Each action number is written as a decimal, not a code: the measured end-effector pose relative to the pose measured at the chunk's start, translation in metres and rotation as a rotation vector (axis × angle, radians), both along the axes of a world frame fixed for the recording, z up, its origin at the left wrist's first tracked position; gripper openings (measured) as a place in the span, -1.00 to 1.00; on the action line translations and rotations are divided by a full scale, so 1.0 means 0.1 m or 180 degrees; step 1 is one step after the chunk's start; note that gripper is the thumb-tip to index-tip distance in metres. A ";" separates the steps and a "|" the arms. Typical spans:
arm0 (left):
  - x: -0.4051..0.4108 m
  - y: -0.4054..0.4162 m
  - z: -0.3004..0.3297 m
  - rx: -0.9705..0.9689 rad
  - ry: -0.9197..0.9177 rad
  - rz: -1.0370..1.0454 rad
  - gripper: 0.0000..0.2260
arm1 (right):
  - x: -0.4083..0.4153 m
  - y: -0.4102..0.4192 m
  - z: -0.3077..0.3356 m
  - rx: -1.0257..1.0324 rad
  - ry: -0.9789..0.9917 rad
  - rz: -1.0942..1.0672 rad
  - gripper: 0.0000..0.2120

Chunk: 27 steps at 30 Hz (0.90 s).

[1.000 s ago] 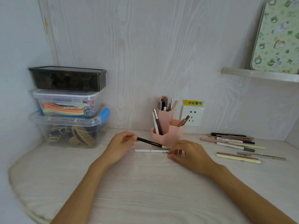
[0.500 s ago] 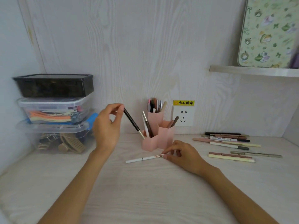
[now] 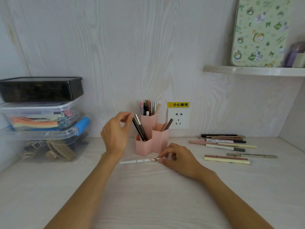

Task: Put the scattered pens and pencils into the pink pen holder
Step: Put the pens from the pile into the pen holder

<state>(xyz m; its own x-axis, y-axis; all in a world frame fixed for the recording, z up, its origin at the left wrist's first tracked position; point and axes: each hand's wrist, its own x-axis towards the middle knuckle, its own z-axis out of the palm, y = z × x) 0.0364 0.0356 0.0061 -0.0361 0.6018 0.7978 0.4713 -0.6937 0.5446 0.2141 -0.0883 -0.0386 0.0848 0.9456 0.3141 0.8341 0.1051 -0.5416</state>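
Wall (image 3: pixel 115 47): pale wood-grain panels.
Desk (image 3: pixel 148 195): light wood grain.
Shelf (image 3: pixel 254 71): upper right.
Socket (image 3: pixel 178 119): white, under yellow sticker (image 3: pixel 178 104).

Pen holder (image 3: pixel 152 142): stands on the desk (image 3: pixel 148 195) against the back wall, just left of the wall socket (image 3: pixel 178 119).
Loose pens (image 3: pixel 226 146): lie on the desk to the right of the holder.
Single pen (image 3: pixel 140 161): lies before the holder.
Stacked boxes (image 3: pixel 41 116): stand far left on the desk.
Shelf (image 3: pixel 254 71): hangs above the loose pens; a tin (image 3: pixel 260 32) leans on it.
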 end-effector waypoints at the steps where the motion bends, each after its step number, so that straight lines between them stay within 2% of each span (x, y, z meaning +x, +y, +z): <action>1: 0.02 0.00 -0.08 -0.0164 0.0084 -0.0002 -0.84 | 0.00 0.00 0.00 -0.0010 0.0006 -0.0001 -0.89; 4: 0.01 0.01 -0.18 -0.0402 0.0157 0.0005 -0.82 | 0.00 -0.02 0.01 -0.0068 0.0194 0.0010 -0.91; 7: -0.06 0.04 -0.19 -0.0694 0.0922 -0.0138 -0.66 | 0.01 -0.06 0.08 -0.0118 0.0798 0.0041 -0.91; 9: -0.15 -0.03 -0.29 -0.1278 0.1164 -0.0628 -0.51 | 0.01 -0.09 0.18 -0.0061 0.1128 0.0048 -0.92; 11: -0.24 -0.12 -0.44 -0.1788 0.0944 -0.1169 -0.44 | -0.01 -0.14 0.29 0.0133 0.1646 0.0113 -0.94; 14: -0.30 -0.16 -0.56 -0.2011 0.0834 -0.1592 -0.49 | -0.02 -0.21 0.44 0.0735 0.2445 0.0081 -0.90; 17: -0.29 -0.16 -0.55 -0.1858 0.0841 -0.1495 -0.63 | 0.00 -0.26 0.63 0.1420 0.2902 -0.0021 -0.85; 19: -0.29 -0.18 -0.55 -0.1761 0.1019 -0.1378 -0.62 | 0.02 -0.24 0.78 0.1855 0.2789 -0.0167 -0.80; 23: -0.30 -0.16 -0.54 -0.1726 0.0918 -0.1372 -0.67 | 0.01 -0.11 1.13 0.2596 0.1990 -0.0619 -0.82; 25: -0.31 -0.17 -0.55 -0.1721 0.0880 -0.1378 -0.73 | -0.03 0.00 1.24 0.2679 0.1457 -0.0729 -0.82; 27: -0.32 -0.18 -0.54 -0.1706 0.0875 -0.1382 -0.76 | -0.10 0.14 1.28 0.2444 0.0876 -0.0734 -0.82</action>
<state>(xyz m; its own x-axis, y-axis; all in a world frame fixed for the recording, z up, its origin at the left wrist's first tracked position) 0.0047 0.0175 -0.0481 0.4525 0.8258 0.3366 0.3833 -0.5209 0.7627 0.2045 -0.0740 0.0889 0.4169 0.4278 0.8020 0.7287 0.3701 -0.5762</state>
